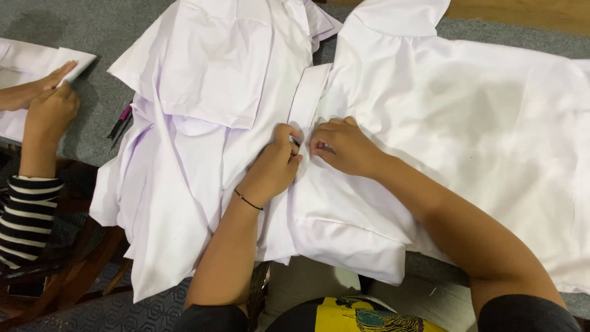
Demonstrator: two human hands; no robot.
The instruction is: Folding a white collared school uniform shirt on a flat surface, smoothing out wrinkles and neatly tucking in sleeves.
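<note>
A white shirt lies spread on a grey table, its front placket strip running up the middle. My left hand, with a thin black band on the wrist, pinches the placket's edge near the centre. Just to its right, my right hand has its fingers curled onto the same spot of cloth, fingertips almost meeting the left hand's. What the fingertips pinch is hidden. A second white garment with a chest pocket lies folded to the left, partly under my left forearm.
At the far left another person's hands, one sleeve striped black and white, press on white cloth. Pens lie on the grey table surface beside the garments. A wooden strip runs along the top right.
</note>
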